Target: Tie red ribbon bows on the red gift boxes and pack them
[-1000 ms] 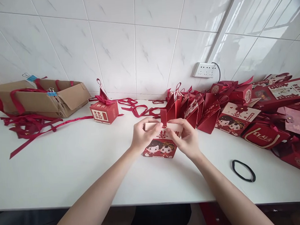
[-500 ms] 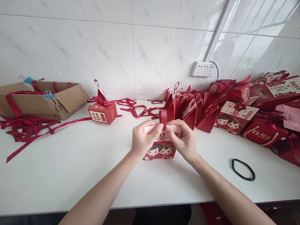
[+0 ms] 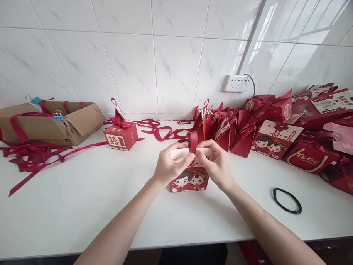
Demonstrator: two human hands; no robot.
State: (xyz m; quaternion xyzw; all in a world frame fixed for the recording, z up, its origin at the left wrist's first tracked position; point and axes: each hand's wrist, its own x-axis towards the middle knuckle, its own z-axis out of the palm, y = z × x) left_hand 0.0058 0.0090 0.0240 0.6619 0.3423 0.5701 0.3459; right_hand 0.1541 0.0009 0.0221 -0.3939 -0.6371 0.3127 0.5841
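Note:
A small red and cream gift box (image 3: pixel 189 181) with two cartoon figures on its front stands upright on the white table (image 3: pixel 109 212). My left hand (image 3: pixel 172 163) pinches the left part of its top edge, thumb in front and fingers behind. From the right, my right hand (image 3: pixel 215 162) grips the same top edge, its thumb close to the left one. A dark red ribbon loop (image 3: pixel 192 141) rises from the top between both hands. The thumbs cover part of the printed character, and the fingers behind the box are hidden.
At left stands a cardboard box (image 3: pixel 69 124) with blue clips, and loose red ribbons (image 3: pixel 35 155) lie before it. A finished-looking red box (image 3: pixel 121 137) sits near the wall. Several red gift boxes (image 3: pixel 243 134) crowd the right side. A black hair tie (image 3: pixel 287 201) lies nearer.
My left thumb has slid down off the ribbon loop's base onto the box front. Both hands still hold the box top. The whole view has shifted slightly.

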